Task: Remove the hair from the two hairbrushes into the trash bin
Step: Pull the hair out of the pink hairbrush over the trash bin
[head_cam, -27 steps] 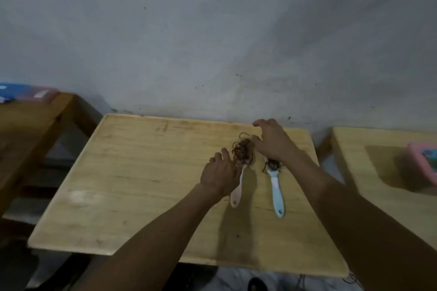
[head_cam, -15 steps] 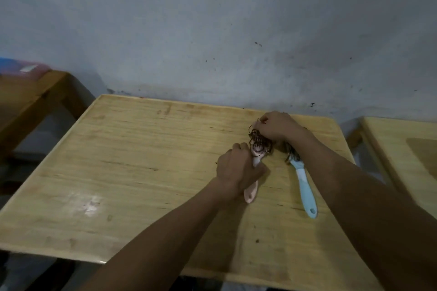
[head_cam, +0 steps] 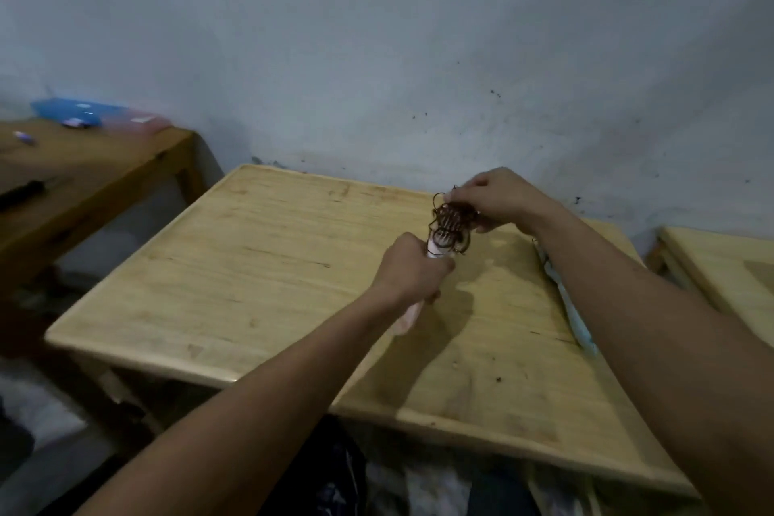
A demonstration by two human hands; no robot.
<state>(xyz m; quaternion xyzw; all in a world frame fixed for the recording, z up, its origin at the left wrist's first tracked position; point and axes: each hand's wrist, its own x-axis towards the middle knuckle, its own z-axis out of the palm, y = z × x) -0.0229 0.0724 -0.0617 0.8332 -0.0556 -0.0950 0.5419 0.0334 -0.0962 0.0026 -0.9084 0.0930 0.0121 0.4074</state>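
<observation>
Gripping the pink hairbrush [head_cam: 439, 249] by its handle above the table [head_cam: 251, 256], the left hand [head_cam: 412, 276] steadies it while the right hand [head_cam: 490, 197] pinches the hair [head_cam: 452, 218], which may snap or scatter if tugged hard.

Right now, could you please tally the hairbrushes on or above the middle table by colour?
Pink hairbrush, gripped by the left hand while the right hand pinches its hair clump: 1
Blue hairbrush, lying on the table, partly hidden by the right forearm: 1
Total: 2
</observation>
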